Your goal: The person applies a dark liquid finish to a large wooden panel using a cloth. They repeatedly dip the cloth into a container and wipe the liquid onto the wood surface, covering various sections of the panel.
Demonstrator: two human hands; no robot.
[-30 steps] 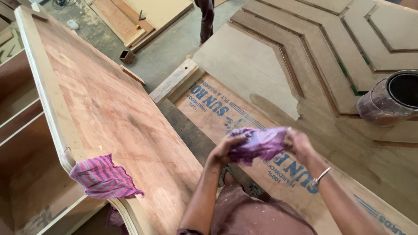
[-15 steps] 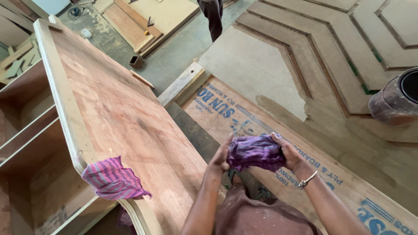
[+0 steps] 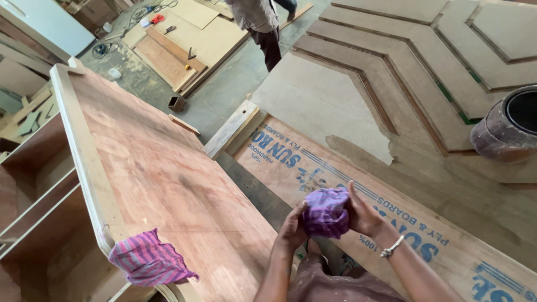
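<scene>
Both my hands hold a bunched purple checked cloth (image 3: 325, 211) in front of me, over a printed plywood board (image 3: 442, 263) on the floor. My left hand (image 3: 292, 226) cups its left side and my right hand (image 3: 364, 215), with a bracelet at the wrist, presses the right side. To my left stands a large reddish plywood cabinet side (image 3: 162, 179), tilted on its edge. A pink striped rag (image 3: 146, 260) hangs over that panel's near corner.
A dark stained can (image 3: 509, 126) sits at the right edge. Chevron-shaped brown panels (image 3: 414, 61) lie on the floor beyond. A loose plank (image 3: 230, 128) lies by the cabinet. Another person's legs (image 3: 267, 33) stand at the top, near stacked boards and tools (image 3: 168, 45).
The cloth, held looser and higher a second ago, is now balled tight between both hands. The view has shifted, showing more of the floor and the other person.
</scene>
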